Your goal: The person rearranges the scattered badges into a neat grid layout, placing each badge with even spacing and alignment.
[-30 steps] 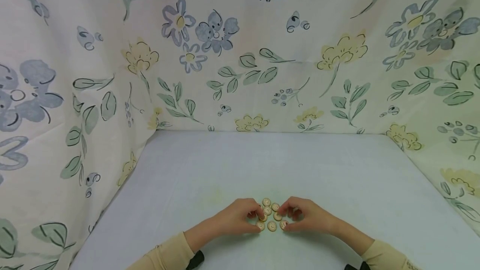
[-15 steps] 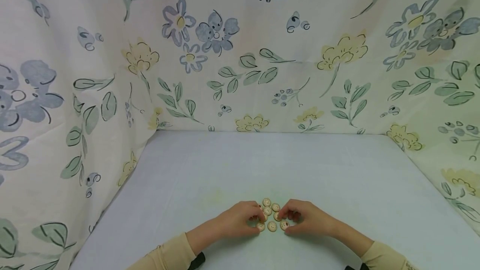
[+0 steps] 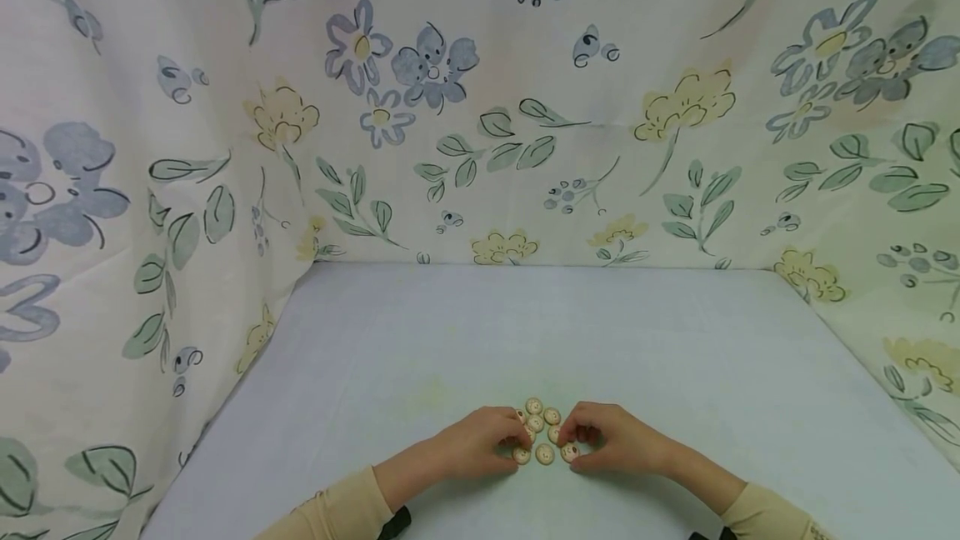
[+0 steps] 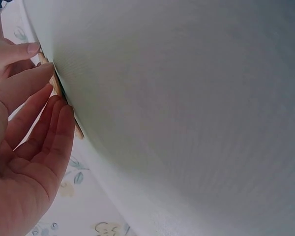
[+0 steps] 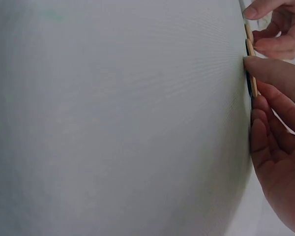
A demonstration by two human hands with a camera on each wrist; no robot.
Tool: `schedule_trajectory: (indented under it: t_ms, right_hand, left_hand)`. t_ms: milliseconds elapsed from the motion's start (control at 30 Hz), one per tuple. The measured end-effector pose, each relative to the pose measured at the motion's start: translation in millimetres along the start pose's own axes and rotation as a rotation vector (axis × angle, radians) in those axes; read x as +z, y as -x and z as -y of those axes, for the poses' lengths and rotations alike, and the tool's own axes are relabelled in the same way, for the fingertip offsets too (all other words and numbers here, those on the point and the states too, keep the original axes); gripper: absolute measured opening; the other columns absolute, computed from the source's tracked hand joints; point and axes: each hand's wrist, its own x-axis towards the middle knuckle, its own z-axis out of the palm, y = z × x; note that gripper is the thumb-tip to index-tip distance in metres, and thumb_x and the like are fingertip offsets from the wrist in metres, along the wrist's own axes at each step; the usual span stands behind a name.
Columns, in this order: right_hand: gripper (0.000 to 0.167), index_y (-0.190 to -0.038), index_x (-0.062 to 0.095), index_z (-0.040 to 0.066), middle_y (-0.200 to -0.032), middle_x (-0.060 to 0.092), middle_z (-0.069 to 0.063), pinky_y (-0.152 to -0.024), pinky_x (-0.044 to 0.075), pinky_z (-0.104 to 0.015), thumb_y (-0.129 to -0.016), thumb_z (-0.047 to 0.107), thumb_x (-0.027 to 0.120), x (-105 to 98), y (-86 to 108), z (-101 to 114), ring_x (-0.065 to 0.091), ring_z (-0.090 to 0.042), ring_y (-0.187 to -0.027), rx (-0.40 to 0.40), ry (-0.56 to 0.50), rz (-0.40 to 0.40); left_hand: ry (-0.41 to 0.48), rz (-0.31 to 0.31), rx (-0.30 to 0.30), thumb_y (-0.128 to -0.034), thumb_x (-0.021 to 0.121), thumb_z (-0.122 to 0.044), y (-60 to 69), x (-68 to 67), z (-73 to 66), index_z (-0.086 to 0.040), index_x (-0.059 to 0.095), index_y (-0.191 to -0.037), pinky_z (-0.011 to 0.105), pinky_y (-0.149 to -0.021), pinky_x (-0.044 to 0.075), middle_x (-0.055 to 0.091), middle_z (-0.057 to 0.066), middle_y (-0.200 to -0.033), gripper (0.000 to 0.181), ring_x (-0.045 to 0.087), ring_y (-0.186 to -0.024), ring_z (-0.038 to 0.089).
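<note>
Several small round wooden discs (image 3: 545,454) with dark face-like marks lie in a cluster on the white tabletop. My left hand (image 3: 480,444) holds the front left disc (image 3: 521,456) between thumb and forefinger, at the cluster's left side. On the opposite side, my right hand (image 3: 611,440) has its thumb and forefinger about the front right disc (image 3: 570,452), which bears a reddish spot. My right forefinger also touches another disc (image 3: 554,434). Both wrist views show the discs edge-on and flat on the surface. Fingers partly hide discs at the left.
A white-covered table (image 3: 450,332) spreads out around the hands. Floral cloth (image 3: 510,140) hangs behind it and along both sides. Dark wrist straps (image 3: 395,522) show beneath the cream sleeves (image 3: 337,507).
My left hand has drawn slightly nearer the front, its forefinger coming down toward the front left disc. The right hand has shifted very slightly. The discs keep nearly the same layout.
</note>
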Motion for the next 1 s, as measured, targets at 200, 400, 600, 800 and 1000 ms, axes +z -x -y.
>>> schedule_trajectory:
  t_ms: [200, 400, 600, 800, 1000]
  right_hand:
    - [0.021, -0.102, 0.066, 0.015, -0.093, 0.062, 0.002, -0.069, 0.048, -0.022, -0.084, 0.016, 0.077, 0.3, -0.6, -0.8, 0.055, -0.016, -0.08, -0.017, 0.015, 0.01]
    - [0.021, -0.102, 0.065, 0.015, -0.093, 0.064, 0.003, -0.069, 0.049, -0.023, -0.084, 0.016, 0.077, -2.5, -0.8, 1.2, 0.057, -0.015, -0.08, 0.003, 0.01, 0.018]
    - [0.02, -0.1, 0.066, 0.016, -0.092, 0.065, 0.004, -0.069, 0.05, -0.023, -0.084, 0.017, 0.077, -3.8, -2.0, 1.5, 0.058, -0.014, -0.079, 0.02, 0.009, 0.025]
    - [0.02, -0.1, 0.066, 0.016, -0.092, 0.065, 0.005, -0.07, 0.05, -0.023, -0.083, 0.017, 0.077, -3.1, -1.4, 1.5, 0.058, -0.014, -0.079, 0.029, 0.009, 0.026]
    - [0.02, -0.1, 0.066, 0.016, -0.092, 0.066, 0.004, -0.069, 0.051, -0.024, -0.084, 0.017, 0.077, -4.1, -1.8, 3.7, 0.059, -0.015, -0.078, 0.03, 0.005, 0.019]
  left_hand:
    - [-0.017, 0.006, -0.004, -0.0837, 0.074, -0.008, 0.0, 2.4, 1.0, -0.012, 0.072, -0.098, 0.011, -0.073, 0.04, 0.059, -0.009, -0.091, 0.015, 0.046, -0.078, -0.003]
    - [-0.025, -0.002, -0.003, -0.0852, 0.074, -0.01, 0.2, 3.3, 0.5, -0.013, 0.071, -0.097, 0.011, -0.072, 0.04, 0.058, -0.009, -0.089, 0.012, 0.046, -0.077, -0.002]
    - [-0.041, -0.011, -0.005, -0.0849, 0.075, -0.011, -0.5, 3.6, 0.7, -0.014, 0.071, -0.095, 0.011, -0.072, 0.04, 0.057, -0.01, -0.088, 0.011, 0.046, -0.076, -0.002]
    - [-0.047, -0.013, 0.0, -0.0841, 0.075, -0.01, 0.2, 2.9, -1.0, -0.013, 0.071, -0.094, 0.011, -0.071, 0.038, 0.058, -0.009, -0.086, 0.011, 0.046, -0.076, -0.001]
    - [-0.051, -0.024, 0.011, -0.0838, 0.074, -0.009, 0.7, 2.4, -2.3, -0.013, 0.071, -0.093, 0.01, -0.071, 0.038, 0.059, -0.008, -0.087, 0.011, 0.048, -0.076, 0.0]
